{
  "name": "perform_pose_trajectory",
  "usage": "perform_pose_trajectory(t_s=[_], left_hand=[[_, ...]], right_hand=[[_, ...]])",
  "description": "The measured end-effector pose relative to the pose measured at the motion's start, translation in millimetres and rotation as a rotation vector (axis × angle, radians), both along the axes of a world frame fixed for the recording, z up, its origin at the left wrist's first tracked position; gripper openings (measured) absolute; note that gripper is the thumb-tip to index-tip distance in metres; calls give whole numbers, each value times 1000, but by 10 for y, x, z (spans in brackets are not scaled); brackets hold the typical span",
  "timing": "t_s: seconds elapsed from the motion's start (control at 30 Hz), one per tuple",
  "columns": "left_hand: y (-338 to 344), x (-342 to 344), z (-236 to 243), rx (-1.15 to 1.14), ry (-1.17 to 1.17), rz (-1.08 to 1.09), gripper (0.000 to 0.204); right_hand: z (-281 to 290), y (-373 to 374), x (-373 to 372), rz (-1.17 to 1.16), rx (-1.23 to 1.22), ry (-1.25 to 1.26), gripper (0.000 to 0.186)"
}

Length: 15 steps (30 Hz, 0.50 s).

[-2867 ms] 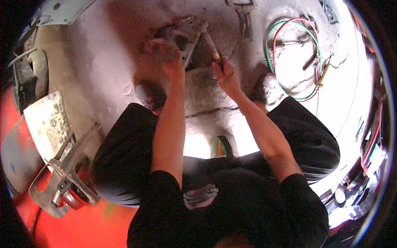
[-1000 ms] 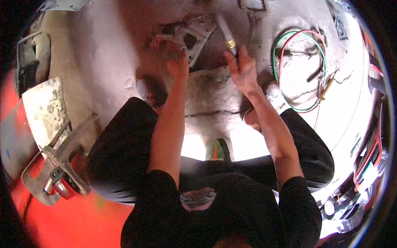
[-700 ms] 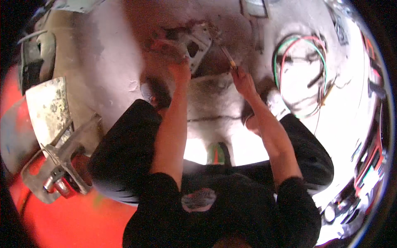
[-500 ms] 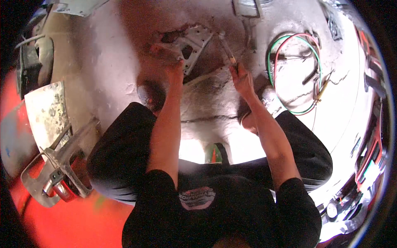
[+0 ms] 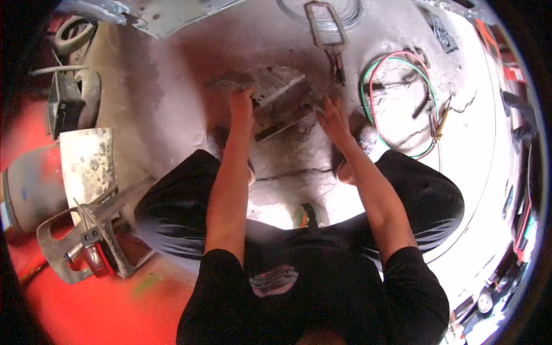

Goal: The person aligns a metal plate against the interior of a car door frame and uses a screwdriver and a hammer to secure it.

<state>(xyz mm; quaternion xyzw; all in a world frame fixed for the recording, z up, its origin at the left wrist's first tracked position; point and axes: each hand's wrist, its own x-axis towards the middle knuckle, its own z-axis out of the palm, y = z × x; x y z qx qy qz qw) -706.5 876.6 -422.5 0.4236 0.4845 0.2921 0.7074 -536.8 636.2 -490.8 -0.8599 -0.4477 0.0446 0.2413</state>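
Observation:
A grey, roughly triangular metal bracket [image 5: 275,82] stands tilted over the floor between my feet, its edge catching the light. My left hand [image 5: 242,103] is closed on the near left part of it. To the right of the bracket, my right hand [image 5: 332,119] is closed around a slim long-handled tool [image 5: 312,107]. That tool points left toward the bracket; it is blurred, and its far end is hard to make out. Below the bracket lies a narrow dark edge [image 5: 284,125] on the floor.
Red and green hoses [image 5: 363,95] lie coiled on the right. Beyond the hands are a rectangular metal frame [image 5: 314,23] and coiled wire [image 5: 351,14]. A bent metal assembly [image 5: 95,244] and a worn pale panel [image 5: 86,161] are on my left. A sheet-metal part [image 5: 178,17] juts in at the far side.
The bracket has tipped and its broad face shows less. My right hand has come slightly nearer, and its tool has swung from pointing away to pointing left. The whole view has shifted.

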Motion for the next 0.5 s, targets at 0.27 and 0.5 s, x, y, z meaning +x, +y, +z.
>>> perform_pose_trajectory(t_s=[0.27,0.5], left_hand=[[-522,-102,1197,502,-74,24,25],[-1034,-109,2132,891,158,-247,27]], right_hand=[[1508,651,-482,222,76,-180,74],[1995,582,-803,239,172,156,37]])
